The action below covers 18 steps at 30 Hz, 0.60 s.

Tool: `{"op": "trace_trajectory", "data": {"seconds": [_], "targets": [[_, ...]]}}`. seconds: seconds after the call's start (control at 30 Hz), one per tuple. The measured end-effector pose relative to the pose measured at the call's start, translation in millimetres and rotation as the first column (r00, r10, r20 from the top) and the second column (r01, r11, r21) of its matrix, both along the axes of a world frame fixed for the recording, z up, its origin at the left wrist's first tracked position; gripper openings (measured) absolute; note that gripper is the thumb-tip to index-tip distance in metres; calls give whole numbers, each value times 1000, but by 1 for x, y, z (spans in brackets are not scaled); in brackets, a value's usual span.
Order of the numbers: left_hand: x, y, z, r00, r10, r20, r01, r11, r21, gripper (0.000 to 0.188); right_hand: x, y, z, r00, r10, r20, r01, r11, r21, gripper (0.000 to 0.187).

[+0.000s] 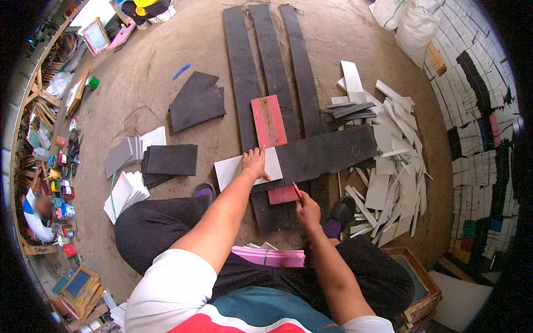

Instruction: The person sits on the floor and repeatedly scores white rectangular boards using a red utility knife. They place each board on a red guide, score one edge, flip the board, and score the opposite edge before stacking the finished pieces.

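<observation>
My left hand point(255, 164) lies flat with its fingers spread, pressing a white rectangular sheet point(227, 171) down over the end of a wide black strip point(330, 151). In my right hand point(308, 212) is a red-handled cutter knife point(297, 191). Its blade reaches the near edge of the black strip, just right of the white sheet. Beneath the strip lies a worn red board point(268, 119), showing at the far and near sides. Several long black strips point(272, 55) stretch away over the floor under the board.
Cut black pieces point(197, 102), a black stack point(170, 160) and white sheets point(129, 194) lie at left. White offcuts point(400, 166) are heaped at right, by tall stacks point(472, 111). Pink sheets point(269, 257) sit between my legs. A person point(39, 213) is far left, among paint cans.
</observation>
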<state>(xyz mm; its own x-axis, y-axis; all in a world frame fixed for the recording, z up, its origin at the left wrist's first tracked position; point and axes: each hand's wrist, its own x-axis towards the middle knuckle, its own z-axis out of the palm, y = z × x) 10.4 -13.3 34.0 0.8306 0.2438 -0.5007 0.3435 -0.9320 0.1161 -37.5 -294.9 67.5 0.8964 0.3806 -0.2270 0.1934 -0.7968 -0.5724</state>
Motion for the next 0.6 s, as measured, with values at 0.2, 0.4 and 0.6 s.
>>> {"op": "trace_trajectory", "data": {"seconds": [0.2,0.4,0.6], "targets": [[-4,4,14,996,-85,1,85,996,-26,139,39,18,-42,974,-164,-154,207,925,320,21],[-15,28,8,987,-144,77,157,968,-195,131,59,57,-66,953,-202,-225,272,896,350,51],[-35,36,-5,949,-98,301,192,934,-301,117,82,93,-32,946,-159,-282,246,919,307,70]]}}
